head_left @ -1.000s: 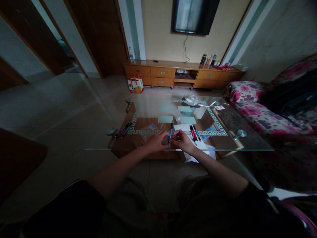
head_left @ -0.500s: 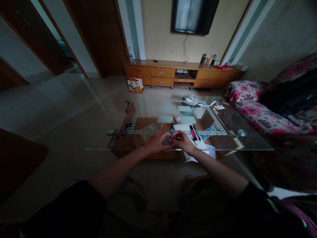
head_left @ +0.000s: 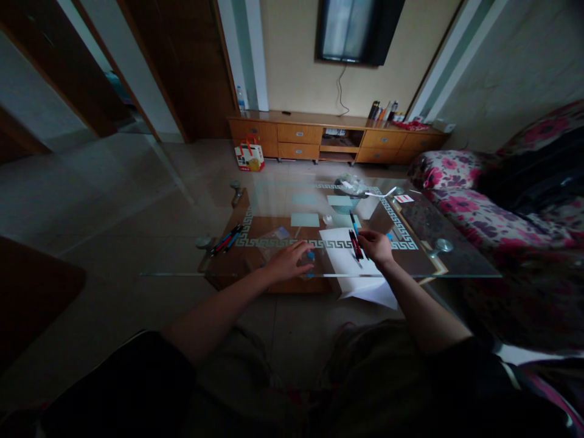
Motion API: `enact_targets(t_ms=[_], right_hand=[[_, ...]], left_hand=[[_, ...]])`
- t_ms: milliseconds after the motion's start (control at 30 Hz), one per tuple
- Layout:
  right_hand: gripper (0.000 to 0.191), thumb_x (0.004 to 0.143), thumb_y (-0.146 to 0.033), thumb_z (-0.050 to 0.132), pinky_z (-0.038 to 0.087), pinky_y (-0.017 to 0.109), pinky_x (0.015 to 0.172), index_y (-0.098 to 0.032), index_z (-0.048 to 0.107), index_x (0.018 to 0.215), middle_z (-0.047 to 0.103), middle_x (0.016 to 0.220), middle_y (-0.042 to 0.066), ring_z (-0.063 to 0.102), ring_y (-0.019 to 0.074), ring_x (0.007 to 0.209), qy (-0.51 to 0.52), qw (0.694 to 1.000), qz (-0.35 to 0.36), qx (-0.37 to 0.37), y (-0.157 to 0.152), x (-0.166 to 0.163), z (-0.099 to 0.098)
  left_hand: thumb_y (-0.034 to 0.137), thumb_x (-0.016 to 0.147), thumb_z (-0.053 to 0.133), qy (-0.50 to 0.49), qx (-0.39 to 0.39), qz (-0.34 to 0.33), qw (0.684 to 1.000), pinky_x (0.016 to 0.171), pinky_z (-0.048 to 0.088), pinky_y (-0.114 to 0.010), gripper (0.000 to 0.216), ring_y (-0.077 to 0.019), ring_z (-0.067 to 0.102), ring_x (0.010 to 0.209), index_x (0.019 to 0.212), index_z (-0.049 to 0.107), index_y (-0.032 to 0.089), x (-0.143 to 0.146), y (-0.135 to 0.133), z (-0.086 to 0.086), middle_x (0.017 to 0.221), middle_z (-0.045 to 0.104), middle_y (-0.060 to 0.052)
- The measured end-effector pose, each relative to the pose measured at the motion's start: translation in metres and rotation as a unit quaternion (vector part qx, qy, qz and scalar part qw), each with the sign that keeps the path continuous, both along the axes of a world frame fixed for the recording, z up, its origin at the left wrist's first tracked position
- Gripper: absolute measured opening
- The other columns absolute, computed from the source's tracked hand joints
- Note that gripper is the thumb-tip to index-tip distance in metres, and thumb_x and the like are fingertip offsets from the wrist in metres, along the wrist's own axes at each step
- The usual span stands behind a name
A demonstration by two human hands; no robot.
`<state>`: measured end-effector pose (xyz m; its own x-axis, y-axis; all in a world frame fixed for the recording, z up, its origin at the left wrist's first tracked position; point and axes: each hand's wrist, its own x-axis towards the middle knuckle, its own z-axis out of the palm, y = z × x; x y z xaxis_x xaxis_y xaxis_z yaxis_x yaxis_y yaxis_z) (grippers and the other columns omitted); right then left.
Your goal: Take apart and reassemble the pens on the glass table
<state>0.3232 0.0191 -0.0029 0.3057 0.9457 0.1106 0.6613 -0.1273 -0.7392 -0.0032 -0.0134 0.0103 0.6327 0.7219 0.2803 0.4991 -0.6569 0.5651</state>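
My right hand (head_left: 375, 246) pinches a blue and black pen (head_left: 354, 220) over the right part of the glass table. Just left of its fingers, red and black pens (head_left: 355, 245) lie above a white sheet of paper (head_left: 335, 239). My left hand (head_left: 289, 261) rests near the table's front edge, thumb and fingers apart, with nothing between them. A small blue-capped item (head_left: 311, 255) shows beside its fingertips, seen at or through the glass. Farther left lies a group of several red, blue and black pens (head_left: 227, 239).
The glass tabletop (head_left: 274, 194) has a lower wooden shelf visible through it. A basket with a plastic bag (head_left: 350, 184) shows toward the back. A red and white card (head_left: 404, 198) lies at the right. Beyond are a flowered sofa (head_left: 483, 207) and a wooden TV cabinet (head_left: 298, 132).
My right hand has moved right, away from my left hand, carrying the blue pen to the pens by the paper. My left hand has stayed in place and no longer touches the pen.
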Motion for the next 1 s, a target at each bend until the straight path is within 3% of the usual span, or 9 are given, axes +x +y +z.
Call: enact_targets(t_ms=[200,367,533,1000], right_hand=[[0.028,0.08,-0.032,0.065,0.05,0.027,0.075,-0.016,0.077,0.099,0.076,0.09,0.01,0.07,0.0228,0.086,-0.158,0.984,-0.064,-0.059,-0.002,0.037,0.003],[0.028,0.078,-0.034,0.067,0.049,0.028,0.075,-0.016,0.077,0.098,0.074,0.083,0.011,0.069,0.023,0.082,-0.196,0.971,-0.065,-0.122,-0.002,0.042,-0.004],[0.028,0.076,-0.031,0.067,0.049,0.029,0.078,-0.016,0.075,0.099,0.074,0.092,0.014,0.068,0.0247,0.088,-0.235,0.96,-0.031,-0.149,-0.001,0.044,-0.011],[0.035,0.072,-0.019,0.062,0.05,0.034,0.082,-0.014,0.076,0.104,0.073,0.095,0.019,0.069,0.0298,0.092,-0.291,0.947,-0.013,-0.134,-0.002,0.039,-0.008]], left_hand=[[0.028,0.086,0.062,0.002,0.005,-0.004,1.0,0.081,0.049,-0.032,0.039,-0.0165,0.06,0.085,0.124,0.052,0.023,-0.002,0.0,0.0,0.119,0.058,-0.006],[0.026,0.088,0.058,0.007,0.017,-0.008,1.0,0.084,0.049,-0.033,0.034,-0.0181,0.06,0.092,0.122,0.053,0.022,-0.001,0.0,-0.002,0.119,0.058,-0.007],[0.026,0.089,0.055,0.006,0.021,-0.005,1.0,0.085,0.05,-0.033,0.032,-0.0186,0.06,0.095,0.121,0.054,0.022,-0.001,0.0,-0.001,0.118,0.058,-0.006],[0.026,0.09,0.053,0.0,0.022,-0.007,1.0,0.085,0.05,-0.033,0.03,-0.0181,0.061,0.094,0.12,0.055,0.023,0.0,-0.001,-0.002,0.116,0.058,-0.006]])
